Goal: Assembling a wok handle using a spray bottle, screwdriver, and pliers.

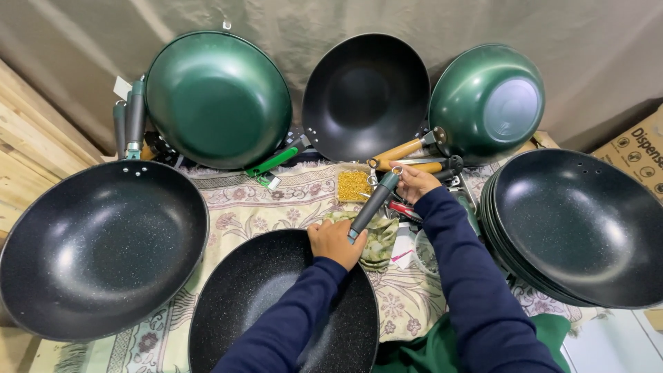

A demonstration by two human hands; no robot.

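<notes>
A: Holding one item, you. Entry one: black speckled wok (276, 304), lowest centre on the patterned cloth (242, 207), your left hand (336, 242) closed over its rim where the handle meets it.

B: And the handle?

A: Entry two: dark grey handle (373, 202), slanting up and right from that rim. Your right hand (414, 181) pinches its far end at the metal ring. Both grips are pressed shut on the part, none spread.

B: Fastened, or only set in place?

A: You cannot tell from here; the joint is hidden under your left hand. My judgement: fitting is under way, not shown finished.

B: Remaining stock?

A: Large black wok (103, 249) at left. Green wok (217, 97), black wok (366, 93) and upturned green wok (487, 100) propped along the back. Stack of handleless black woks (580, 228) at right. Packet of yellow small parts (353, 185) and wooden handles (404, 150) just beyond your hands.
</notes>
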